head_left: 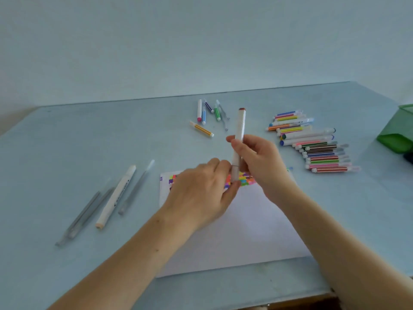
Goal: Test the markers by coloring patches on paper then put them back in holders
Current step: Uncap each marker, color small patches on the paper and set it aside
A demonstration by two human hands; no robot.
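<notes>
Right hand (257, 157) grips a white marker (238, 142) upright mid-frame, just above the paper (234, 231). Left hand (201, 193) pinches its bottom end, prob pulling the cap to test it. Colored patches (243, 179) sit under both hands; green holder (400, 133) waits at far right of the tabletop (89, 153).

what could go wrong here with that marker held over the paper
Both hands hold the white marker upright above the paper: the left hand at its lower end, the right hand at its middle. If that lower end is a cap being pulled, a slip might streak ink across the colored patches. A dropped marker could also roll into the row of markers.
</notes>
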